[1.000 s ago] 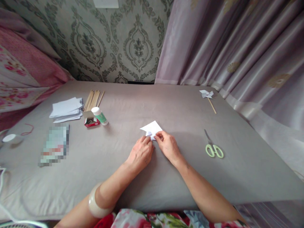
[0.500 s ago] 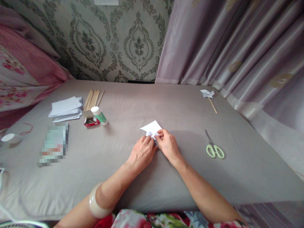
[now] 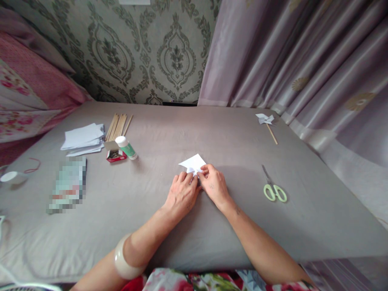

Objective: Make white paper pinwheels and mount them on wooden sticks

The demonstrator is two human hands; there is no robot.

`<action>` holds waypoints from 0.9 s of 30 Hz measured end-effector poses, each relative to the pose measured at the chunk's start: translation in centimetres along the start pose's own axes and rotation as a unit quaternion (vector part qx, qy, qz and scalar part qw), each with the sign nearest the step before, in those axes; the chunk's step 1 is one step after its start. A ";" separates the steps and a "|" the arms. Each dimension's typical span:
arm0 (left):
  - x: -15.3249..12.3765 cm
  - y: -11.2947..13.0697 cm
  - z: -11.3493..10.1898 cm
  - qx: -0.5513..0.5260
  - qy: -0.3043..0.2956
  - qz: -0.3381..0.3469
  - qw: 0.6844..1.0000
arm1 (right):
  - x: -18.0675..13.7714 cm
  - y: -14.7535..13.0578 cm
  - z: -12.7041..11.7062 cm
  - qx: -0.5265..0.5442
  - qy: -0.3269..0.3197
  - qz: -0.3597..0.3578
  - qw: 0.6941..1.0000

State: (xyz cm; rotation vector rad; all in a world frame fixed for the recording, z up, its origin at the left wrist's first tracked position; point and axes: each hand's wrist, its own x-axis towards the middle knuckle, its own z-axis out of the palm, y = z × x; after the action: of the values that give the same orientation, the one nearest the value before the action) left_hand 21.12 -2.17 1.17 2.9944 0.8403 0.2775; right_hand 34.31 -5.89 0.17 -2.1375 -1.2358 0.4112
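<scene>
Resting on the near middle of the grey cloth surface [image 3: 212, 234], both forearms reach in from the near edge, the left one wearing a pale bangle [image 3: 123, 258]. The left hand [image 3: 182, 193] and right hand [image 3: 214, 185] sit side by side, touching, with their fingertips closed on the near corner of a folded white paper [image 3: 194, 162]. The paper lies flat close to the centre of the surface, its far point aimed at the back edge.

Green-handled scissors [image 3: 274, 190] lie shut, well apart to the right of the hands. Toward the left edge is a blurred flat item [image 3: 68, 184], and a roll of tape [image 3: 10, 177] sits at the edge itself.

Farther back on the left, a small red box [image 3: 115, 154] stands open just beside a lying glue stick [image 3: 126, 147]. Behind them are a stack of white sheets [image 3: 83, 138] and a bundle of wooden sticks [image 3: 119, 124]. A paper pinwheel [image 3: 264, 119] lies near the far right corner, below the curtain [image 3: 287, 60].
</scene>
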 end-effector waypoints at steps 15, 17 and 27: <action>0.0 0.0 -0.1 -0.006 -0.003 0.002 1.000 | 0.1 -0.1 0.1 -0.002 -0.002 0.010 1.000; 0.0 0.0 0.0 -0.005 -0.001 0.002 1.000 | 0.1 -0.1 0.1 -0.003 -0.003 0.007 1.000; 0.1 0.0 -0.2 -0.005 -0.013 -0.001 1.000 | 0.1 0.0 -0.1 -0.024 -0.015 -0.044 0.999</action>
State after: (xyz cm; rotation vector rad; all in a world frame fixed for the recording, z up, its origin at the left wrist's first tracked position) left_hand 21.13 -2.16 1.43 2.9819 0.8372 0.2417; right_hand 34.43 -5.84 0.29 -2.1158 -1.3631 0.3800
